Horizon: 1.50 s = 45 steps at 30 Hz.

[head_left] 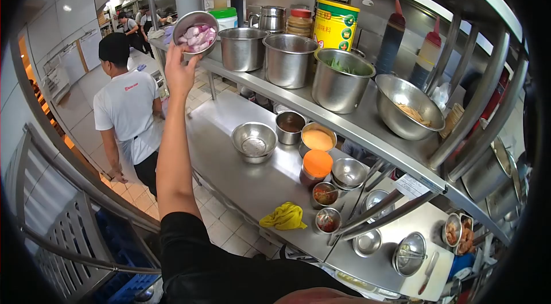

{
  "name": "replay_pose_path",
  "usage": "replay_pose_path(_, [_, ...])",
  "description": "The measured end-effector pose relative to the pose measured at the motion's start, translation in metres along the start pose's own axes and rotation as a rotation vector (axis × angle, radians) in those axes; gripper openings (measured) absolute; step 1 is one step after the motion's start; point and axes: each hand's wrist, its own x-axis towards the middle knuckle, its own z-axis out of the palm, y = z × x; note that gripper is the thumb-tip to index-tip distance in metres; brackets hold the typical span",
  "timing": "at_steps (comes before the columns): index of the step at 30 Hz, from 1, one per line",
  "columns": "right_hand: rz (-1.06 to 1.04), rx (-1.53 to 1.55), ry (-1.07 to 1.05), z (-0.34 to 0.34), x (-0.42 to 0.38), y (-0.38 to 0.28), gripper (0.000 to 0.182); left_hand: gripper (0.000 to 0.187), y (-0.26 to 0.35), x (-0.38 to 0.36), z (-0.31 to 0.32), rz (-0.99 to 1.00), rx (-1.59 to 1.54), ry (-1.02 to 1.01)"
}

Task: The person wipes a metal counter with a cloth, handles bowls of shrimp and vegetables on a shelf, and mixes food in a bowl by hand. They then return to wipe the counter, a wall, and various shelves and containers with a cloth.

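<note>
My left hand [181, 67] is raised at the end of an outstretched arm, its fingers closed on the rim and side of a small metal bowl [211, 21]. The bowl tilts towards me and holds pieces of red onion [197, 38]. It is level with the left end of the steel shelf, beside a metal pot [243, 50] and in front of a white tub with a green lid [224, 18]. My right hand is out of the picture.
A person in a white shirt [131, 111] stands left of the counter [215, 132]. More pots [290, 63], a bowl [404, 106] and sauce bottles line the shelf. Below are a metal bowl [253, 142], sauce containers, a yellow cloth [284, 216] and a knife [429, 272].
</note>
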Motion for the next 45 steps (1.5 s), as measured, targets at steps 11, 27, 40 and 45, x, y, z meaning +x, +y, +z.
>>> replay_pose_path(11, [0.277, 0.114, -0.143, 0.090, -0.019, 0.217, 0.038, 0.050, -0.016, 0.048, 0.016, -0.077, 0.146, -0.304])
replay_pose_path(27, [0.339, 0.111, 0.536, 0.071, -0.169, 0.178, 0.044, 0.060, 0.061, -0.116, 0.004, 0.090, -0.410, 0.224])
replay_pose_path(40, [0.697, 0.486, 0.304, 0.253, -0.226, 0.217, 0.047, 0.049, 0.341, -0.365, 0.008, -0.299, -1.486, -0.881])
replay_pose_path(45, [0.835, 0.996, 0.163, 0.380, -0.267, 0.253, 0.044, 0.065, 0.392, -0.420, -0.026, -0.102, -1.686, -1.456])
